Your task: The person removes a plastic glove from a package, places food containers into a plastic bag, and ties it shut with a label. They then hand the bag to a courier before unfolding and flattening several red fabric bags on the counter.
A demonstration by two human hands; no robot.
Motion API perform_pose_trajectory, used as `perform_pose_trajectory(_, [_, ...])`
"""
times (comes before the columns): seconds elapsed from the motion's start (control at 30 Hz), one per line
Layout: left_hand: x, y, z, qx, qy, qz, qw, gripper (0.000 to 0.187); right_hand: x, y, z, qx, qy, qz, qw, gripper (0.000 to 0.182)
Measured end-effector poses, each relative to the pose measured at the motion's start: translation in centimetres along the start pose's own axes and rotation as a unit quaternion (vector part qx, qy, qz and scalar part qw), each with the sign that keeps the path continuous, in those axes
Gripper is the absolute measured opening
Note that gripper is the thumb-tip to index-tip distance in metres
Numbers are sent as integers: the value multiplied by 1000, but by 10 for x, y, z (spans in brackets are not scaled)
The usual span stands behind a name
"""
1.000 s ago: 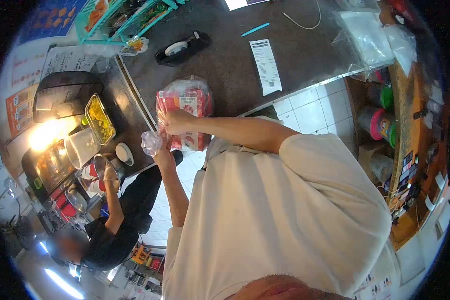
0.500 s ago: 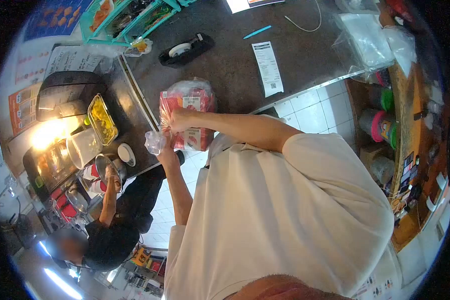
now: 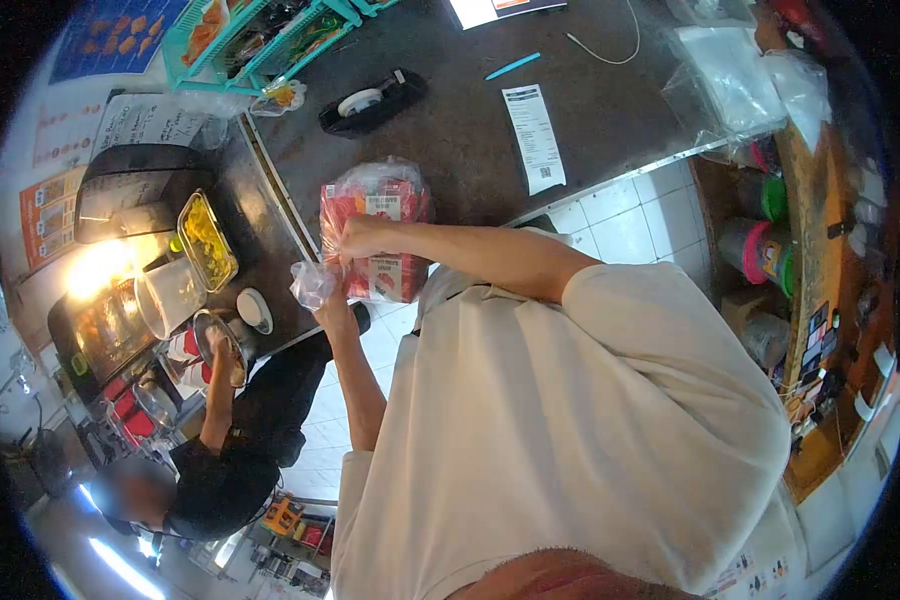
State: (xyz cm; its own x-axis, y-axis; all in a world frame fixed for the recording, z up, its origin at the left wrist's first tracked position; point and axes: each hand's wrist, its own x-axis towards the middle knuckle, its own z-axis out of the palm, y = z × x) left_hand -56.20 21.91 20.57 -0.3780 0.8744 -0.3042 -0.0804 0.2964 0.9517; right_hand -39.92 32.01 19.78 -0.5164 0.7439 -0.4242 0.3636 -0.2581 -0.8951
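Observation:
A clear plastic bag (image 3: 312, 285) holds red packages (image 3: 402, 215) with white printed labels at the dark counter's edge. My right hand (image 3: 365, 238) is closed on the gathered plastic at the bag's left side, its forearm crossing over the packages. Just below it, my left hand (image 3: 335, 310) is closed around the same gathered neck, and the loose end of plastic sticks out to the left between them. The fingertips of both hands are partly hidden.
On the counter (image 3: 460, 130) lie a tape dispenser (image 3: 373, 102), a receipt (image 3: 533, 138), a blue pen (image 3: 513, 66) and clear bags (image 3: 730, 80). Teal baskets (image 3: 260, 45) stand behind. At left, a co-worker (image 3: 240, 440) handles a metal bowl beside a yellow food tray (image 3: 207, 242).
My hands stay almost in place on the bag's neck, and its loose plastic end has shifted slightly. The co-worker's hand and bowl have moved a little to the left.

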Motion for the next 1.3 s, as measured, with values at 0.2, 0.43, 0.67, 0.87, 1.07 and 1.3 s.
perform_pose_trajectory(0.2, [-4, 15, 9, 8, -20, -11, 1000, 46, -1, -4, -9, -81, -86, -75, 990, 35])
perform_pose_trajectory(0.43, [-9, 18, 16, 19, 5, -12, 1000, 41, 8, 2, 1, -48, -32, -3, 998, 30])
perform_pose_trajectory(0.67, [-2, 15, 10, 99, -10, 59, 993, 35, 2, 7, 5, 43, 39, -145, 988, 23])
perform_pose_trajectory(0.87, [-1, 30, 23, 48, 16, 2, 999, 29, -32, 27, 11, -47, -89, -340, 935, 14])
perform_pose_trajectory(1.07, [32, -22, -8, 341, 25, 179, 922, 16, -131, 121, -129, -171, 459, 46, 870, 34])
perform_pose_trajectory(1.3, [32, -4, 49, 217, 66, 151, 962, 29, -139, 191, -174, -307, 415, 320, 795, 62])
